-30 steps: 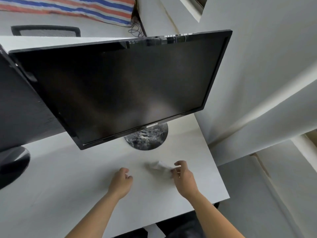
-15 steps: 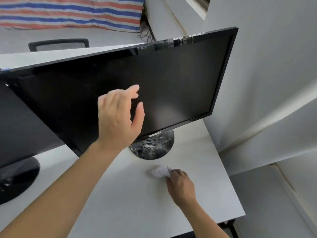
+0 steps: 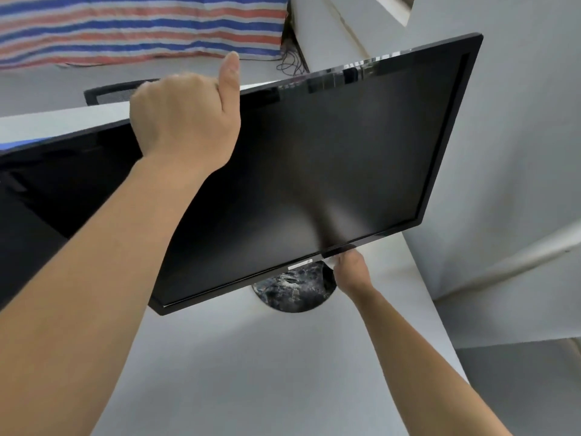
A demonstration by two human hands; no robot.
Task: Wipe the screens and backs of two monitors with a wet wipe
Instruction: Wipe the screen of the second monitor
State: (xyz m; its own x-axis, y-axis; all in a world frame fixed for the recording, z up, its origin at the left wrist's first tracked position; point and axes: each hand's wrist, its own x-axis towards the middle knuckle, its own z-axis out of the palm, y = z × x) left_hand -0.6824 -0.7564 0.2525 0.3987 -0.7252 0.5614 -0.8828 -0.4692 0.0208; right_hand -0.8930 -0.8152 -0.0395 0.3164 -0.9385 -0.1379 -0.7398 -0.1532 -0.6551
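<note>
**Steadying the Monitor for the First Wipe**

Fingers of the left hand [image 3: 185, 121] curled over the top edge of the black flat-panel monitor with the dark glossy screen [image 3: 314, 171], thumb raised clear above that edge; gripping the bezel, though fingertips hidden behind the panel. Right hand [image 3: 350, 269] just below the monitor's bottom edge, right of centre, fingers pinched narrow around what seems a small white wet wipe [image 3: 330, 262] — only a pale sliver visible, so hold judged, not certain. Round black marbled stand base [image 3: 294, 289] directly beneath the monitor, on the white desk [image 3: 251, 372]. Second dark monitor [image 3: 28, 196] left of the first, partly overlapped by it.

Judged step: bringing the wipe up to the screen while bracing the panel. To do it well:

- keep the top-edge grip firm so the panel does not rock back under pressure
- spread the wipe flat rather than bunched
- work in overlapping straight passes from top edge down
- press lightly; glossy surface likely to streak
- avoid dragging moisture into the bottom bezel seam
</note>
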